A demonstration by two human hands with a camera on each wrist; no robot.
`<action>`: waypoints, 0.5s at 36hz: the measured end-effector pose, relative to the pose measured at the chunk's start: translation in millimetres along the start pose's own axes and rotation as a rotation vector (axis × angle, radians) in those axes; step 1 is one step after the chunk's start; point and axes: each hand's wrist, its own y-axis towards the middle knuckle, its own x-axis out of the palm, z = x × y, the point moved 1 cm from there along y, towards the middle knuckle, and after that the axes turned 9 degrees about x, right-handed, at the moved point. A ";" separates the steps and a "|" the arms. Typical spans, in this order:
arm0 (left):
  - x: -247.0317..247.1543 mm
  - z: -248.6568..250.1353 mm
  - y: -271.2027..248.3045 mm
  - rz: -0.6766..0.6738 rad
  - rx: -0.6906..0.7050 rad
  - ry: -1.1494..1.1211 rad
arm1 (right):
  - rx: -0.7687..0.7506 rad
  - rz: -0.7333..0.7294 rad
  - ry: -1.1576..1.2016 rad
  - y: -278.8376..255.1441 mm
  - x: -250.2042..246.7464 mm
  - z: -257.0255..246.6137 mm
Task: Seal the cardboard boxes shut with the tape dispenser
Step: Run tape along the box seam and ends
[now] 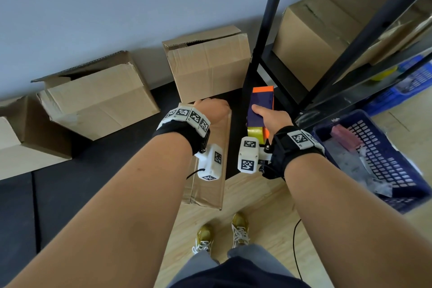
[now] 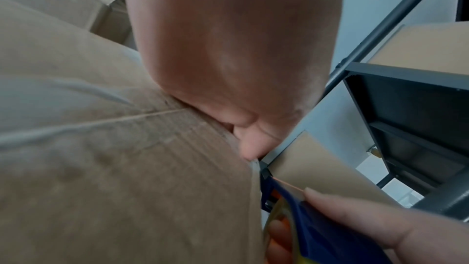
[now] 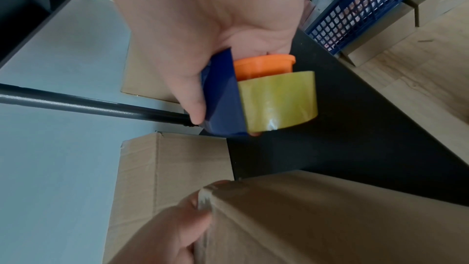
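Left grip [image 1: 211,110] clamps the cardboard box [image 1: 208,184]; right grip [image 1: 272,119] clamps the tape dispenser [image 1: 260,110].

A blue and orange tape dispenser [image 1: 261,103] with yellowish tape, held beside a closed brown cardboard box [image 1: 210,166].

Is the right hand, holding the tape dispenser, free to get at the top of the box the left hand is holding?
Probably yes: the right hand grips the blue-and-orange tape dispenser beside the cardboard box, nothing between.
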 end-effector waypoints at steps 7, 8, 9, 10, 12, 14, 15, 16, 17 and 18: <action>0.1 -1.1 -4.7 0.096 0.002 -0.092 | 0.010 -0.003 0.015 -3.9 1.5 1.2; 0.2 -2.3 -5.1 0.102 0.005 -0.114 | 0.010 -0.011 0.020 -3.1 3.1 2.1; 0.0 -2.5 -7.0 0.108 0.011 -0.130 | 0.013 -0.016 0.025 -2.8 4.8 2.9; -0.1 -3.2 -7.9 0.115 0.014 -0.144 | 0.012 -0.025 0.032 -4.1 6.2 2.6; 0.7 -5.9 -9.0 0.152 0.027 -0.179 | 0.013 -0.039 0.041 -1.3 9.5 3.0; 4.0 -11.3 -9.2 0.188 0.031 -0.182 | 0.008 -0.054 0.037 4.6 11.6 3.9; 4.7 -14.7 -11.5 0.206 0.022 -0.165 | 0.002 -0.063 0.035 10.1 13.2 4.5; 5.3 -17.5 -12.8 0.220 0.004 -0.149 | 0.002 -0.075 0.036 17.4 14.3 6.1; 5.1 -21.2 -16.2 0.249 -0.015 -0.137 | 0.003 -0.093 0.034 19.5 15.5 6.2; 4.7 -26.0 -19.8 0.282 -0.034 -0.134 | 0.003 -0.114 0.036 23.8 16.6 7.1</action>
